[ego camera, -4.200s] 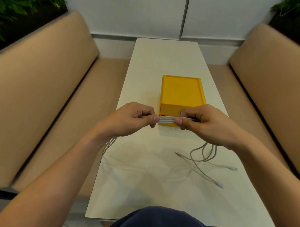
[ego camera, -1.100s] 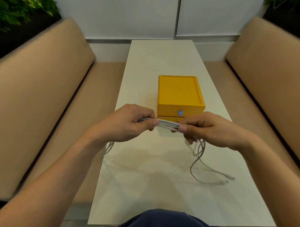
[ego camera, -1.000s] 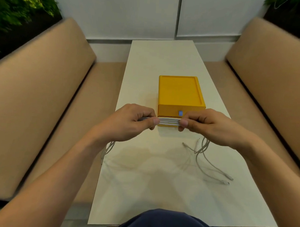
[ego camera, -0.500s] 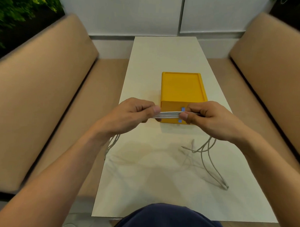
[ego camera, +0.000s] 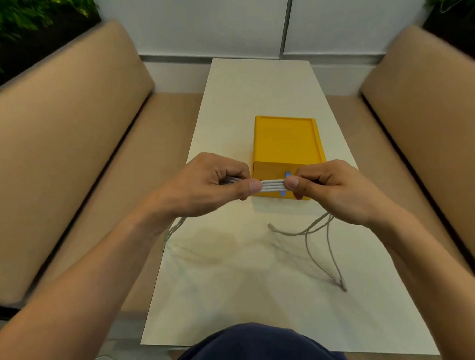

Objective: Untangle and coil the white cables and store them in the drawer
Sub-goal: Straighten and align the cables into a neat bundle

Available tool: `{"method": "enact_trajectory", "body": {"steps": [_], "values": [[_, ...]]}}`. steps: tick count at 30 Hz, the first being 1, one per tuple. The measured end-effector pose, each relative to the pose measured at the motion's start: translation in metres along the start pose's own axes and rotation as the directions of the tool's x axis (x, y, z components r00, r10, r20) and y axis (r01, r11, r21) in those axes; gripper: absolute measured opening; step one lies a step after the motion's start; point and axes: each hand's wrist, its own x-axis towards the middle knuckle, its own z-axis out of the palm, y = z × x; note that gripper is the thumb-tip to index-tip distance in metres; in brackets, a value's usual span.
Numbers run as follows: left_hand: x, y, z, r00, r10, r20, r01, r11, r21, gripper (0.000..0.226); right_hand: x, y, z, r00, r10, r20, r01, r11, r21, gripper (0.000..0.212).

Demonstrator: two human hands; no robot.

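Several white cable strands (ego camera: 272,186) run side by side, stretched flat between my two hands. My left hand (ego camera: 212,184) pinches them at the left with thumb on top, and my right hand (ego camera: 330,189) pinches them at the right. Loose ends hang from under my right hand and trail onto the table (ego camera: 254,274), with plugs (ego camera: 341,285) at the near right. More strands drop below my left wrist over the table's left edge. Just behind my hands stands the yellow drawer box (ego camera: 286,143), its drawers closed, blue pull tabs partly hidden by the cables.
Tan padded benches (ego camera: 70,152) flank the narrow white table on both sides. A white wall panel closes off the far end. Green plants sit behind the left bench top. My dark-clad knee shows at the bottom edge.
The flat span between my hands has shortened slightly and the loose ends at the right have swung and drawn together toward the near right. Both hands keep their pinch.
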Motion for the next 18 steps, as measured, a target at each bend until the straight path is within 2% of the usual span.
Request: {"method": "enact_trajectory", "body": {"steps": [3, 7, 12, 18], "values": [[0.002, -0.008, 0.003, 0.999, -0.01, -0.032, 0.012, 0.999, 0.051, 0.034, -0.003, -0.003, 0.003, 1.0, -0.022, -0.006, 0.022, 0.999, -0.029, 0.04], [0.002, -0.016, 0.006, 0.998, -0.018, -0.054, 0.022, 0.997, 0.073, 0.038, -0.011, -0.015, 0.001, 0.996, -0.077, 0.037, 0.077, 0.997, 0.022, 0.04], [-0.001, -0.013, 0.008, 1.0, 0.004, -0.019, -0.003, 0.999, 0.043, 0.029, 0.0, 0.006, 0.006, 1.0, -0.015, 0.01, 0.015, 0.999, -0.043, 0.04], [-0.004, -0.02, 0.007, 0.998, -0.06, -0.014, 0.061, 0.998, 0.025, 0.032, 0.004, 0.009, 0.013, 1.0, 0.014, 0.006, -0.014, 0.997, -0.071, 0.038]]}}
